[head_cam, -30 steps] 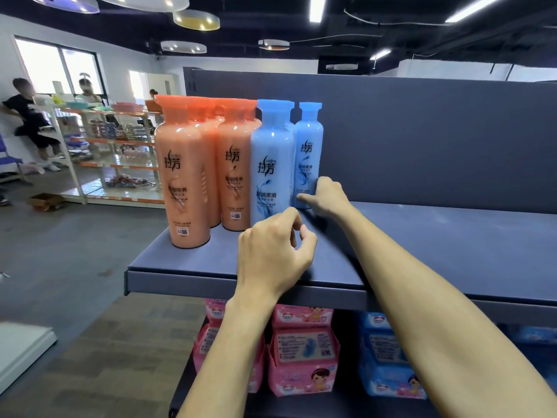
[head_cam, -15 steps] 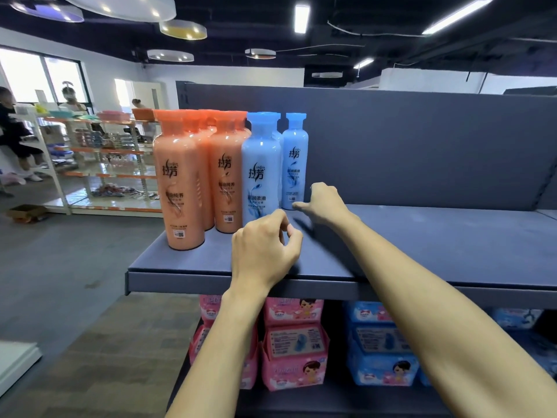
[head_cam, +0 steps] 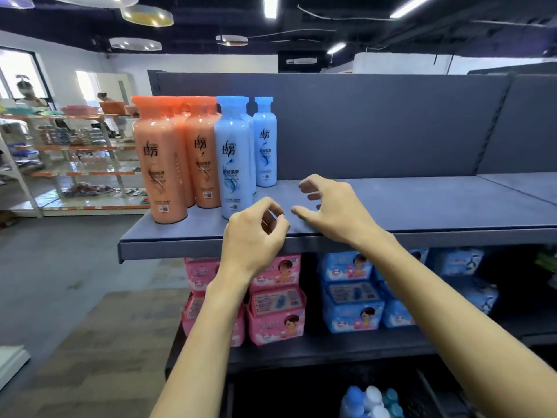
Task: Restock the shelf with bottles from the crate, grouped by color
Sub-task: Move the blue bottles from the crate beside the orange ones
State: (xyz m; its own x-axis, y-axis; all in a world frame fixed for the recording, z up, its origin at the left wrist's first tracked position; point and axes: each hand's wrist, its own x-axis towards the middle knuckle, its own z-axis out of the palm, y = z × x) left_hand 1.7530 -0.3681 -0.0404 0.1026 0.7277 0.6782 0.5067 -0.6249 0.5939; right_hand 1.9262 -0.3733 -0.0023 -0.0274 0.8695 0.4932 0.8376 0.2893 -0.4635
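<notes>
Several orange bottles (head_cam: 159,164) stand grouped at the left end of the grey top shelf (head_cam: 422,206). Right beside them stand blue bottles, one in front (head_cam: 233,161) and one further back (head_cam: 264,146). My left hand (head_cam: 253,236) hovers at the shelf's front edge, fingers curled, holding nothing. My right hand (head_cam: 334,206) is over the shelf with fingers spread, off the bottles. At the bottom of the view, blue and white bottle tops (head_cam: 372,401) show in a dark crate (head_cam: 428,393).
Pink packs (head_cam: 274,300) and blue packs (head_cam: 351,297) fill the lower shelf. The top shelf's back panel (head_cam: 376,125) rises behind the bottles. A display rack (head_cam: 75,158) and people stand far left across the grey floor.
My right hand has pulled back from the rear blue bottle toward the shelf front and opened its fingers. My left hand stays near the edge. The view has tilted down, showing the crate.
</notes>
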